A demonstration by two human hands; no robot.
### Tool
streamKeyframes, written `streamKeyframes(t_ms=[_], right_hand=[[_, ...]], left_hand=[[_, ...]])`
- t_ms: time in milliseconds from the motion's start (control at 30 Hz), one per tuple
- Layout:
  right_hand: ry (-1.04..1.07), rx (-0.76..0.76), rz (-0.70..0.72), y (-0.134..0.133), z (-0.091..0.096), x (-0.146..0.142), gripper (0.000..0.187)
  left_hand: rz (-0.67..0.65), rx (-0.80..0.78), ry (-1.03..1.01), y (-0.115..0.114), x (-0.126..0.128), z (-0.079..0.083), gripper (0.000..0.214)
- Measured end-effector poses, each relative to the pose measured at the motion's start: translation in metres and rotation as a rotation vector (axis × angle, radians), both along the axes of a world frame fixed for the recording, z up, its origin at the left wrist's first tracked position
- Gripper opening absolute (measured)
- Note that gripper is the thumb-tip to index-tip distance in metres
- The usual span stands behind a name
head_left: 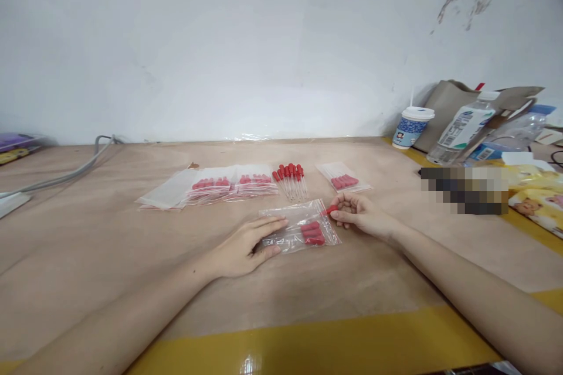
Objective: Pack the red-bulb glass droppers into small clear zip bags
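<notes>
A clear zip-lock bag point(288, 241) lies flat on the table with several red-bulbed droppers point(313, 233) inside. Across its left end rests my left hand point(253, 246), fingers stretched out and thumb apart, pressing on the plastic. Between thumb and fingertips, my right hand point(358, 215) pinches the red bulb of a dropper point(329, 210) at the bag's right, open end. That dropper's clear stem reaches into the bag. Just beyond, a bunch of loose droppers point(290, 173) lies with red bulbs pointing away from me.
Stacked filled bags point(211, 187) and flat empty bags point(165, 190) lie left of the loose droppers. One filled bag point(343, 177) is to their right. A paper cup point(412, 128), a bottle point(464, 129) and a grey bag point(440, 108) stand back right. A cable point(83, 169) crosses the left.
</notes>
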State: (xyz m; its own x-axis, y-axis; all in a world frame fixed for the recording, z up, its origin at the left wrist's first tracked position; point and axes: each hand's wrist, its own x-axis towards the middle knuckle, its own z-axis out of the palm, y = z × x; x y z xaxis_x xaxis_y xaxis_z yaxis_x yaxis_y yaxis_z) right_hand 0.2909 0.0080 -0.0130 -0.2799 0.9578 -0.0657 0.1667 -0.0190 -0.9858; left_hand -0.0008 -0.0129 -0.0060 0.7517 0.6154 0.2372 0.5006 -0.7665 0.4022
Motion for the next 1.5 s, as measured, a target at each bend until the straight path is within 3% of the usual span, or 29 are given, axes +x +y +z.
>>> streamKeyframes(t_ms=[300,500,633,700,833,967,1133,1233,1400,1500], right_hand=[[-0.234,0.201,0.008,0.007,-0.005,-0.012,0.029],[-0.335,0.21,0.006,0.01,-0.006,-0.007,0.026],[-0.347,0.424,-0.003,0.006,-0.007,-0.019,0.02],[-0.325,0.458,0.026,0.003,-0.006,-0.025,0.021],[-0.202,0.255,0.081,-0.002,0.001,-0.029,0.036],[-0.106,0.025,-0.006,-0.006,0.007,-0.029,0.034],[-0.036,-0.067,-0.171,-0.003,0.003,-0.026,0.05],[-0.187,0.026,-0.249,0.003,-0.001,-0.02,0.049],[-0.42,0.306,-0.275,0.029,0.001,-0.021,0.017],[-0.551,0.325,-0.324,0.053,0.007,-0.035,0.012]], left_hand=[[0.006,0.014,0.023,0.0,0.001,0.0,0.046],[0.007,0.007,0.037,0.001,0.001,0.0,0.045],[0.003,0.012,0.03,0.0,0.001,0.0,0.045],[0.002,0.014,0.03,0.0,0.001,0.0,0.045],[-0.002,0.01,0.024,0.0,0.0,0.0,0.045],[0.001,0.004,0.017,0.0,0.001,0.0,0.045],[0.001,-0.008,0.014,0.0,0.001,0.0,0.045],[0.003,-0.011,0.034,0.0,0.001,0.001,0.043],[0.0,-0.009,0.031,0.0,0.001,0.002,0.041],[-0.007,-0.012,0.003,0.0,0.001,0.002,0.039]])
